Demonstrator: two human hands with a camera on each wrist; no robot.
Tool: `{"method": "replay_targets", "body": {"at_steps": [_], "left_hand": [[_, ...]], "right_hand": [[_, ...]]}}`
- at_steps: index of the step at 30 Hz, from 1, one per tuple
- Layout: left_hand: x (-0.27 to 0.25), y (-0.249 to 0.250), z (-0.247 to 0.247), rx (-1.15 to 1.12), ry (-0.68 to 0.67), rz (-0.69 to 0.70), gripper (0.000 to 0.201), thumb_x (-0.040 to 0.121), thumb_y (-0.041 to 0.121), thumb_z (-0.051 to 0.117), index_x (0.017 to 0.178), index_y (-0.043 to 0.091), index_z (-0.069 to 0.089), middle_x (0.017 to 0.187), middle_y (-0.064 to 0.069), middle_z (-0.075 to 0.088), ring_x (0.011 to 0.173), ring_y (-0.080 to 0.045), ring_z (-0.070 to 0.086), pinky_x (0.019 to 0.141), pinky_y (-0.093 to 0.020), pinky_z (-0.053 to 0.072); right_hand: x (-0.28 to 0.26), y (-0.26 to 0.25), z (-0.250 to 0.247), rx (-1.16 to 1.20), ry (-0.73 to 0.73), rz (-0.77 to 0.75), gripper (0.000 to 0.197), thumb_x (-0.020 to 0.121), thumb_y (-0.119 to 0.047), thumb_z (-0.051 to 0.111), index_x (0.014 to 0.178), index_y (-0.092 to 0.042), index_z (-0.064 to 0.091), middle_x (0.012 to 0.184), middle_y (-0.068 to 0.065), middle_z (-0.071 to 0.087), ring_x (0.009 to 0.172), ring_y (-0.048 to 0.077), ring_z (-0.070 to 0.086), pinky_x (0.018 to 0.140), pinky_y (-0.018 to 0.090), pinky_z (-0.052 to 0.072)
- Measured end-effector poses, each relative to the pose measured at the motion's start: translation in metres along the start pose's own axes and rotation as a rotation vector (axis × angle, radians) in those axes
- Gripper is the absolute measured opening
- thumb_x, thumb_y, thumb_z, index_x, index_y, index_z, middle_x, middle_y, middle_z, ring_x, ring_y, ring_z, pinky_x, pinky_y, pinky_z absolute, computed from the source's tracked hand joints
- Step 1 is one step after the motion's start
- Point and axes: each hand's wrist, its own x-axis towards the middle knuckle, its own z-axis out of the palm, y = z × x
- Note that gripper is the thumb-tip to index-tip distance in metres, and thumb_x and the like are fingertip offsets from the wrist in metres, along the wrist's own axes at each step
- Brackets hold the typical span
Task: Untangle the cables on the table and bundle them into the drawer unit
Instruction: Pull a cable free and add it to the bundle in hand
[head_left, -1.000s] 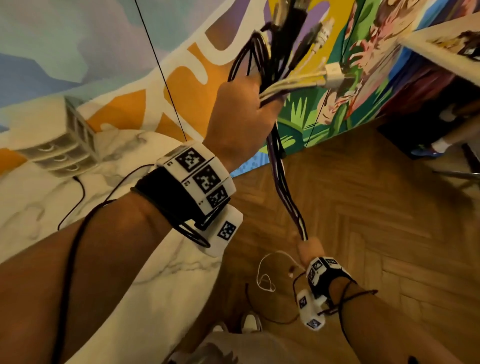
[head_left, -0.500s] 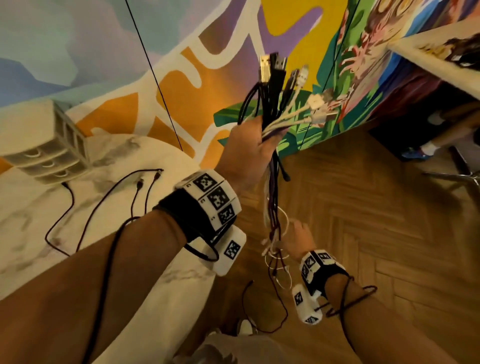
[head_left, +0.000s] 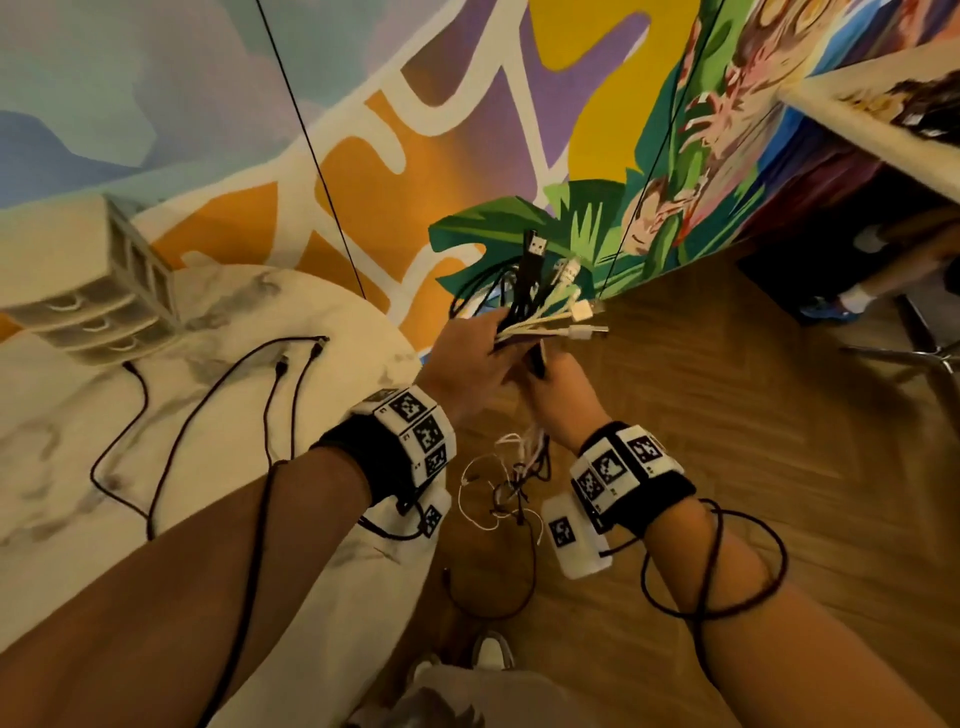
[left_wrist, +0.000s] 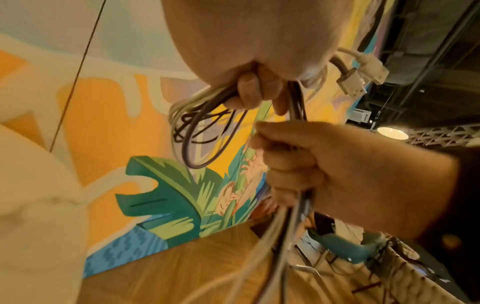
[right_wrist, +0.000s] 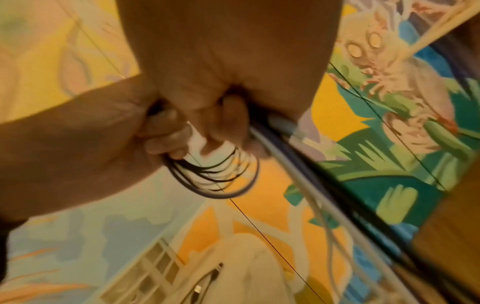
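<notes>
My left hand grips a bundle of black and white cables over the wooden floor, beside the table's edge. USB plugs fan out above its fist. My right hand is wrapped round the same cables directly below, touching the left hand. The loose lower ends hang in tangled loops between my wrists. In the left wrist view my curled fingers pinch looped cables, and the right hand clasps the strands beneath. In the right wrist view my fingers close on the cable loops.
A round marble table at left carries black cables and a white drawer organiser. A thin black wire runs down the mural wall. Another table and a person's foot are at the far right.
My left hand has come down with the bundle. My right hand has slid up the cables from near the floor to just under the left hand, and the lower ends now bunch in loops.
</notes>
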Motion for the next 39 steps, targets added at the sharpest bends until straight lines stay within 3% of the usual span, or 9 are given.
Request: {"method": "replay_targets", "body": {"at_steps": [5, 8, 13, 18, 23, 28, 31, 34, 39], "left_hand": [[0.011, -0.002, -0.042, 0.043, 0.147, -0.108, 0.023, 0.093, 0.030, 0.057, 0.073, 0.018, 0.056, 0.051, 0.009, 0.042, 0.044, -0.006, 0.039, 0.043, -0.020, 0.027], [0.020, 0.006, -0.062, -0.112, 0.288, -0.130, 0.043, 0.093, 0.031, 0.058, 0.055, 0.021, 0.041, 0.047, 0.005, 0.030, 0.040, -0.008, 0.027, 0.043, -0.021, 0.018], [0.024, 0.022, -0.050, -0.432, 0.309, -0.188, 0.050, 0.093, 0.043, 0.053, 0.052, 0.019, 0.038, 0.049, -0.007, 0.031, 0.047, -0.020, 0.029, 0.048, -0.038, 0.025], [0.015, 0.030, -0.006, -0.552, 0.149, -0.244, 0.048, 0.092, 0.035, 0.058, 0.047, 0.024, 0.044, 0.043, 0.008, 0.033, 0.041, -0.012, 0.028, 0.049, -0.033, 0.024], [-0.001, 0.014, 0.025, -0.419, -0.012, -0.232, 0.030, 0.081, 0.031, 0.067, 0.069, 0.005, 0.055, 0.061, -0.014, 0.048, 0.054, -0.025, 0.047, 0.060, -0.036, 0.047], [-0.016, -0.037, 0.057, 0.145, -0.160, -0.320, 0.031, 0.080, -0.015, 0.053, 0.111, -0.011, 0.056, 0.105, -0.028, 0.062, 0.110, -0.025, 0.059, 0.102, -0.043, 0.041], [-0.015, -0.027, 0.082, 0.691, -0.480, -0.695, 0.025, 0.088, 0.001, 0.054, 0.104, -0.018, 0.057, 0.100, -0.034, 0.061, 0.103, -0.031, 0.061, 0.109, -0.040, 0.033], [-0.061, -0.022, 0.027, -0.005, -0.360, -0.430, 0.039, 0.089, 0.015, 0.061, 0.124, -0.001, 0.053, 0.114, -0.010, 0.060, 0.087, -0.004, 0.058, 0.076, -0.005, 0.038], [-0.060, -0.008, -0.019, 0.247, -0.148, -0.096, 0.022, 0.091, 0.033, 0.057, 0.102, 0.016, 0.064, 0.091, 0.004, 0.066, 0.081, -0.012, 0.059, 0.062, -0.018, 0.041]], "right_hand": [[-0.008, 0.066, -0.003, 0.051, 0.411, 0.266, 0.046, 0.095, -0.032, 0.051, 0.054, -0.017, 0.035, 0.053, -0.001, 0.037, 0.051, 0.017, 0.032, 0.049, 0.029, 0.026], [-0.018, 0.115, -0.004, -0.242, 0.201, 0.474, 0.041, 0.095, -0.031, 0.050, 0.057, -0.017, 0.045, 0.062, 0.008, 0.053, 0.060, 0.027, 0.048, 0.054, 0.033, 0.035], [-0.037, 0.171, -0.004, -0.517, -0.281, 0.742, 0.033, 0.086, -0.034, 0.063, 0.104, -0.007, 0.065, 0.096, 0.013, 0.067, 0.088, 0.032, 0.064, 0.073, 0.036, 0.052], [-0.029, 0.109, -0.013, -0.416, -0.300, 0.378, 0.035, 0.086, -0.011, 0.061, 0.121, -0.006, 0.059, 0.119, 0.013, 0.061, 0.109, 0.030, 0.058, 0.091, 0.032, 0.046], [-0.013, 0.014, -0.035, 0.849, -0.172, 0.117, 0.040, 0.082, -0.018, 0.055, 0.120, -0.008, 0.056, 0.104, 0.002, 0.069, 0.095, 0.015, 0.065, 0.079, 0.028, 0.051], [-0.008, -0.029, -0.025, 0.511, -0.325, 0.084, 0.034, 0.091, -0.035, 0.057, 0.111, -0.010, 0.068, 0.117, 0.019, 0.065, 0.085, 0.012, 0.064, 0.061, 0.014, 0.047], [-0.007, -0.034, -0.005, 0.416, -0.389, 0.186, 0.039, 0.090, -0.046, 0.052, 0.094, -0.015, 0.076, 0.114, 0.034, 0.059, 0.084, 0.036, 0.054, 0.079, 0.040, 0.048], [-0.010, -0.034, 0.014, 0.350, -0.356, 0.197, 0.042, 0.091, -0.045, 0.046, 0.088, -0.017, 0.078, 0.107, 0.025, 0.066, 0.100, 0.046, 0.057, 0.101, 0.053, 0.043], [-0.020, -0.038, 0.027, 0.434, -0.185, 0.217, 0.037, 0.100, -0.020, 0.041, 0.077, -0.008, 0.068, 0.069, 0.005, 0.067, 0.060, 0.009, 0.062, 0.061, 0.023, 0.050]]}}
